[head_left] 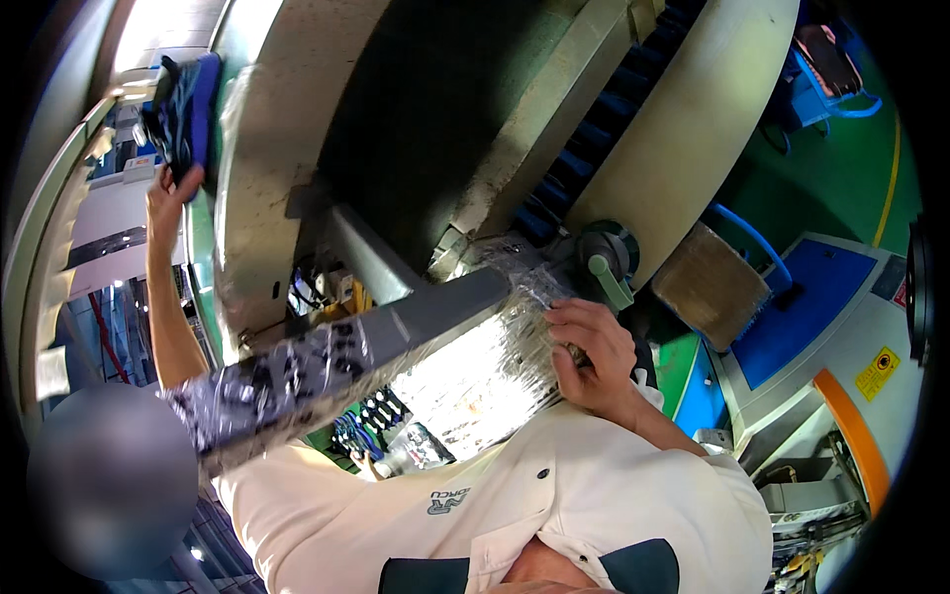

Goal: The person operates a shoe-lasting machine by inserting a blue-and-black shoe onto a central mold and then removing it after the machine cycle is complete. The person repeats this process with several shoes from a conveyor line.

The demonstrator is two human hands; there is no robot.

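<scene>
My right hand (589,356) grips crumpled clear plastic wrap (520,297) at the end of a long grey beam (396,332) that crosses in front of my chest. The wrap covers the beam (267,381) down to its lower left end. My left hand (170,193) is raised high at the far left, its fingers closed on the lower edge of a blue and black cloth (188,104) against the rim of a large cream machine housing (262,148). My left forearm disappears behind the beam's lower end.
A blue toothed belt (604,109) runs up the machine beside a green knob (609,272). A brown board (711,282) and a blue-topped white cabinet (821,297) stand on the green floor at right. Tools (381,416) lie below the beam. A person's blurred head (109,480) is at lower left.
</scene>
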